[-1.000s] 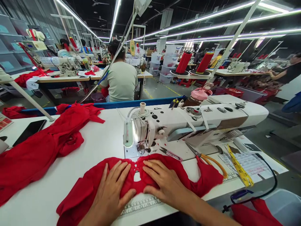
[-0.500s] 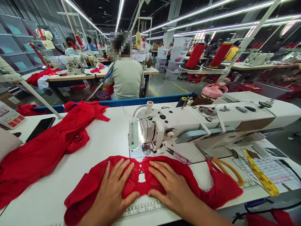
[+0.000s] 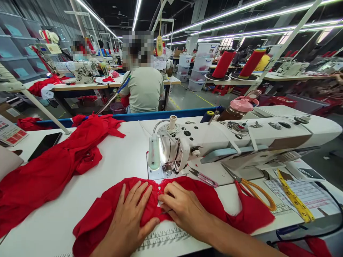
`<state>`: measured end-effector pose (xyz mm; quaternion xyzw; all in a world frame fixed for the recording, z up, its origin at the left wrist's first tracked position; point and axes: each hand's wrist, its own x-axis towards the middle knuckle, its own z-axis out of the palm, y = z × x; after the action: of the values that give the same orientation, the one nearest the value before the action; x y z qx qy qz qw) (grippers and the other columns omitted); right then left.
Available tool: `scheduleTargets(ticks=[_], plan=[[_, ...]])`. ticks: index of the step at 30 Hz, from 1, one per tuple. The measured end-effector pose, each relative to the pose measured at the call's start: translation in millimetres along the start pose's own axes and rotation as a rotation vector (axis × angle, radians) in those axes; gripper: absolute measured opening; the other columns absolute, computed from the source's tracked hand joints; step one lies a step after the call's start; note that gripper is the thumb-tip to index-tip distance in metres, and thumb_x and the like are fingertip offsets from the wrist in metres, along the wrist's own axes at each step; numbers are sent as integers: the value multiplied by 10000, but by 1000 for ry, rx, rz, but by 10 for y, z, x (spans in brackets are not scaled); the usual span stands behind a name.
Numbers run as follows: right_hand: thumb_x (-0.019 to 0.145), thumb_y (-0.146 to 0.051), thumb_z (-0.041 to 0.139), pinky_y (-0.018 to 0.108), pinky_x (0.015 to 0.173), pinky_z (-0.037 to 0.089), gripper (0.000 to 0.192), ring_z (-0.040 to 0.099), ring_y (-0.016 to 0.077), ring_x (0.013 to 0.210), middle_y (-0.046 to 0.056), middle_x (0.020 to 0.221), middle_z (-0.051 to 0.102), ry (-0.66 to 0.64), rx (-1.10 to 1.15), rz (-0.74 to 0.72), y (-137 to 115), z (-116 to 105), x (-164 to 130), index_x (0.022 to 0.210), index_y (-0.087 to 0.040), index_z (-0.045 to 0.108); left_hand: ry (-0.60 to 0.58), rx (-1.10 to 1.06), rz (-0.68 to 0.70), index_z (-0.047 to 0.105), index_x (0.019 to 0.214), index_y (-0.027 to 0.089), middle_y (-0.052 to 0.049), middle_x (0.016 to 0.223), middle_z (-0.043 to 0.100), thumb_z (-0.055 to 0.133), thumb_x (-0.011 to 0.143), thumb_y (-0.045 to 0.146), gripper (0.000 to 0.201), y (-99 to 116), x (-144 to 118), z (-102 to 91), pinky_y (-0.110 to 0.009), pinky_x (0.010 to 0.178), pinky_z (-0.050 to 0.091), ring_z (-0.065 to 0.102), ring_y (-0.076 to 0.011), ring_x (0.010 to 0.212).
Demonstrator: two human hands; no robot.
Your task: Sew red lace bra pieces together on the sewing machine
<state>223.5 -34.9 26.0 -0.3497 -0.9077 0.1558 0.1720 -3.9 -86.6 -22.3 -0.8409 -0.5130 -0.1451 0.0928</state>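
1. A dark phone lies flat at the far left of the white table, just beside a long heap of red fabric that runs from the left edge up toward the blue rail.
2. The left hand rests palm down on the red garment, fingers spread apart and flat, thumb pointing right along the cloth; it presses rather than grips.
3. The red garment lies spread on the table's near edge, directly in front of the sewing machine, partly covering a printed ruler strip.
4. The right hand lies on the same garment just right of the left hand, fingers drawn closer together and curled toward the middle seam, their tips touching the cloth near the left fingertips; whether it pinches a fold I cannot tell.
5. Small thread snips lie on the machine bed behind the right hand.
6. Orange-handled scissors lie further right, touching the garment's right end.
7. A yellow tape measure lies across papers at the right.
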Motion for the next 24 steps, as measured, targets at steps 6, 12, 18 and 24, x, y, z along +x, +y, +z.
scheduleTargets(ticks=[6, 12, 18, 24], plan=[[973, -106, 405, 303, 685, 455, 188, 556, 187, 760, 27, 846, 575, 284, 174, 157, 139, -87, -36, 861, -234, 486, -4, -36, -13, 340, 1567, 224, -61, 1525, 530, 559, 952, 596, 752, -35, -20, 26, -610, 1190, 307, 471, -302, 1400], [1044, -210, 443, 313, 689, 464, 200, 577, 186, 749, 36, 839, 612, 323, 81, 91, 198, -248, -186, 887, -222, 566, 72, -231, -86, 467, 1468, 227, -81, 1395, 623, 582, 975, 381, 529, -11, 73, -110, -564, 1142, 401, 542, -292, 1319], [993, -141, 516, 337, 831, 523, 225, 573, 258, 1160, 106, 1201, 655, 41, -7, 11, 76, -40, 36, 1200, -204, 580, -52, -433, -214, 522, 1379, 172, -135, 1274, 643, 649, 933, 447, 539, -13, 436, -155, -553, 1082, 425, 573, -324, 1212], [891, -195, 721, 308, 758, 455, 147, 570, 235, 977, 47, 1008, 657, -148, 16, 85, 98, -126, 191, 1015, -202, 642, -215, -476, -178, 627, 827, 215, -7, 876, 636, 731, 868, 499, 305, -14, 586, -236, -441, 866, 471, 593, -238, 874]])
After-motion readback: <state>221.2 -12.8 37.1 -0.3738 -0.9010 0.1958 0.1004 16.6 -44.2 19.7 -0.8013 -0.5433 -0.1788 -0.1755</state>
